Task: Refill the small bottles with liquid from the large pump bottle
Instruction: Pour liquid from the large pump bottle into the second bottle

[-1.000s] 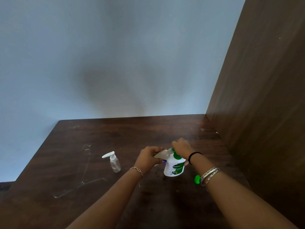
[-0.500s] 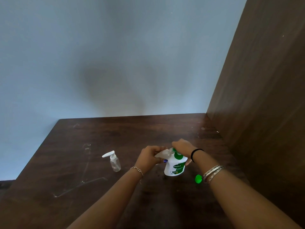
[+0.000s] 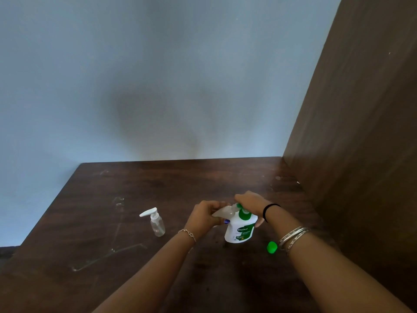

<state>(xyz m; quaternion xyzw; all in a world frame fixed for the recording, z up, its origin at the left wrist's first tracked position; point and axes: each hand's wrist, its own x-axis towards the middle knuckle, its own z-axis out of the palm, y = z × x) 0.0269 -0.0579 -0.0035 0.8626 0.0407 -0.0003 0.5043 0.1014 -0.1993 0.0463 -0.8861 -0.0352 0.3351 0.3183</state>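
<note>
Currently your left hand (image 3: pixel 204 216) grips a small clear bottle (image 3: pixel 222 213) tilted at the pump; your right hand (image 3: pixel 250 201) curls over the white-green pump bottle (image 3: pixel 240 229) on the dark wooden table (image 3: pixel 158 181).

Two small bottles (image 3: pixel 158 224) (image 3: pixel 222 213) — one large pump bottle (image 3: pixel 241 227) — one green cap (image 3: pixel 271 247)

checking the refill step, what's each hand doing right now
Left hand: holds a small clear bottle tilted at the pump spout.
Right hand: on the pump head of the large pump bottle; grip cannot be told.
</note>
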